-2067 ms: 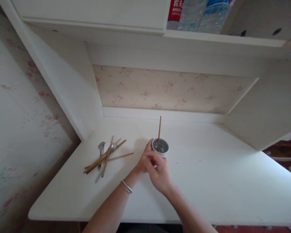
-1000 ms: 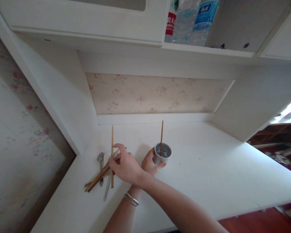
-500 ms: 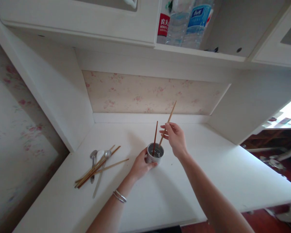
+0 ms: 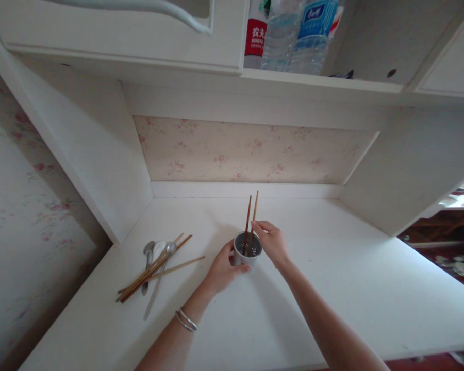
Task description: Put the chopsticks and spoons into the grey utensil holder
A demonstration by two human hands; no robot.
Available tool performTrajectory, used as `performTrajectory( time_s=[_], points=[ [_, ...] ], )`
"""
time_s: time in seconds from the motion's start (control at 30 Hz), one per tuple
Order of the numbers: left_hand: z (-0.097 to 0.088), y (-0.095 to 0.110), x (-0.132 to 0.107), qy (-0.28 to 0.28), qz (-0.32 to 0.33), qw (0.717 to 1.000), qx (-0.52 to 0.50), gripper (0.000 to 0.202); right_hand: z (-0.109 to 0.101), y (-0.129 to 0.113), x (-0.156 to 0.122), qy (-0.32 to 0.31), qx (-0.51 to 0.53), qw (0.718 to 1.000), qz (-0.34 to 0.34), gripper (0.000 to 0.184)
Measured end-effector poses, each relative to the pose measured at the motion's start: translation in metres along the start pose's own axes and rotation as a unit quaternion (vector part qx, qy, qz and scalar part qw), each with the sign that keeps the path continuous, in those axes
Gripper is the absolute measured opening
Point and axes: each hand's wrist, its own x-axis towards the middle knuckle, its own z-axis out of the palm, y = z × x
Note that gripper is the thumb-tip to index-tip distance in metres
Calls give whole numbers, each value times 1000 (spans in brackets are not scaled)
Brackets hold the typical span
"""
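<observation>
Two hands are occupied at one spot: the right hand (image 4: 272, 242) is closed in a pinch on an upright chopstick (image 4: 255, 203), whose lower end is sunk in the metal cup (image 4: 247, 251), while the left hand (image 4: 221, 270) is wrapped around that cup's side. A second chopstick (image 4: 248, 214) is stood in the cup just beside the first. The cup is set on the white bench (image 4: 332, 288), near its middle. Well to the left, loose chopsticks (image 4: 158, 265) and spoons (image 4: 149, 248) are heaped together. Water bottles (image 4: 294, 31) are kept on the shelf (image 4: 320, 80) overhead.
</observation>
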Motion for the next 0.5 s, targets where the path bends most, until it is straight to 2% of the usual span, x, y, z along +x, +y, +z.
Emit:
performTrajectory(
  time_s=[0.23,0.5],
  points=[
    [-1,-1,0,-5,-13,1000,-4,76,-1,5,-3,-51,-37,998,-32,31],
    [-2,-5,1,-13,-9,1000,-16,75,4,12,-8,-64,-23,997,-33,34]
  ],
)
